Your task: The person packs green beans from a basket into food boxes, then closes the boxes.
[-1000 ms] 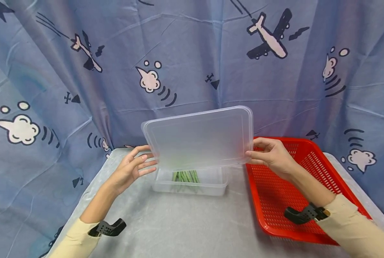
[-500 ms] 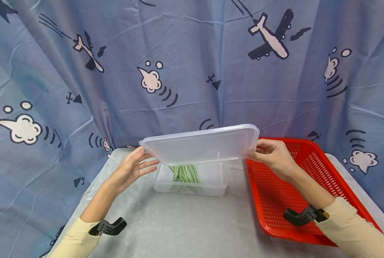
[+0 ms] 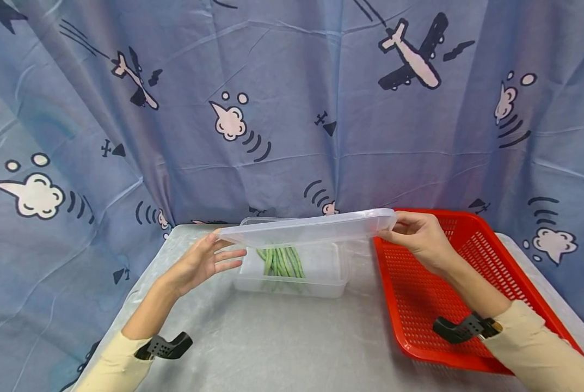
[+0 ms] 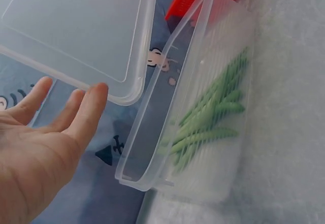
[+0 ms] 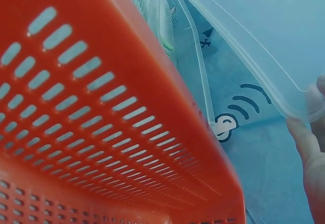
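Note:
A clear plastic lid (image 3: 306,228) is held above a clear plastic container (image 3: 292,287), nearly flat, its right end a little higher. My right hand (image 3: 421,239) pinches the lid's right end between thumb and fingers. At the left end, my left hand (image 3: 194,267) touches the lid's corner, its other fingers stretched out loosely below. In the left wrist view, the fingertips (image 4: 96,93) come right at the lid's edge. Green beans (image 3: 283,262) lie in a bunch inside the container, which stands open on the table; the lid hides part of its back.
A red perforated plastic basket (image 3: 401,326) stands on the right, under my right forearm. The grey table (image 3: 282,337) extends in front of the container. Behind hangs a blue curtain (image 3: 282,65) printed with planes and clouds. Each wrist wears a black camera mount (image 3: 166,345).
The lid has come down and tipped from nearly upright to nearly flat over the container, showing more of the beans. My left hand has shifted slightly along its corner; my right keeps its grip.

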{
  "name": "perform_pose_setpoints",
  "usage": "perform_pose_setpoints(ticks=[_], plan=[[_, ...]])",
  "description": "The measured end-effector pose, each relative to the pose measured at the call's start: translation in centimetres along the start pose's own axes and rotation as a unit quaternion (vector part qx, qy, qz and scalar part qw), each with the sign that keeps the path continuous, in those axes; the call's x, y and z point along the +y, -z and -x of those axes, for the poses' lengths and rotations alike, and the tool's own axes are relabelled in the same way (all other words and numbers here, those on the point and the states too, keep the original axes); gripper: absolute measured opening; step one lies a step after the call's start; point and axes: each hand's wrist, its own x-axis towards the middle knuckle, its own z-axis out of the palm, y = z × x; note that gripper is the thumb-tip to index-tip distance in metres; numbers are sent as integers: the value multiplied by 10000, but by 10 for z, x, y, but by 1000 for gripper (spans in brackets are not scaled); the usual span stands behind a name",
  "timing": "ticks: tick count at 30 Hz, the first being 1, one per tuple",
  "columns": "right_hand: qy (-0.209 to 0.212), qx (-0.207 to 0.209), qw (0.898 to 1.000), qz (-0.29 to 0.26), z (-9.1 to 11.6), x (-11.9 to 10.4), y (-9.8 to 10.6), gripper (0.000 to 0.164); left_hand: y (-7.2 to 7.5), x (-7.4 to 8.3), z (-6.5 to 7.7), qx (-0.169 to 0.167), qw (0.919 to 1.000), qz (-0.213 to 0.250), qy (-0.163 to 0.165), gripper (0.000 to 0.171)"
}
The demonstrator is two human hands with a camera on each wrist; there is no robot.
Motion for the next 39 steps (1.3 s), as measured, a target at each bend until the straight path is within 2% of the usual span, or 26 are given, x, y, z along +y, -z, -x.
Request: perform_pose_setpoints(ticks=[5, 12, 15, 20, 23, 26, 30, 39], plan=[[-6, -70, 10000, 48, 0, 1, -1, 22, 1, -3, 1, -169, 9998, 100, 103, 69], [-98, -46, 9999, -110, 0, 1, -7, 22, 2, -8, 2, -106, 9995, 242, -189, 78], [-260, -47, 9996, -80, 1, -1, -8, 21, 3, -8, 1, -161, 9994, 91, -304, 81], [-626, 116, 9978, -156, 5, -7, -14, 31, 4, -8, 1, -207, 9969, -466, -593, 65], [-972, 185, 9946, -314, 8, -10, -19, 39, 4, -7, 2, -160, 9957, -652, -640, 60], [-1207, 199, 9920, -295, 10, -12, -24, 46, 5, -8, 4, -46, 9962, -557, -669, 65], [-1285, 220, 9909, -326, 9, -13, -31, 54, 7, -10, 6, 58, 9962, -294, -818, 74], [-1234, 199, 9871, -999, 5, -13, -36, 63, 8, -15, 6, 306, 9946, -255, -961, 87]])
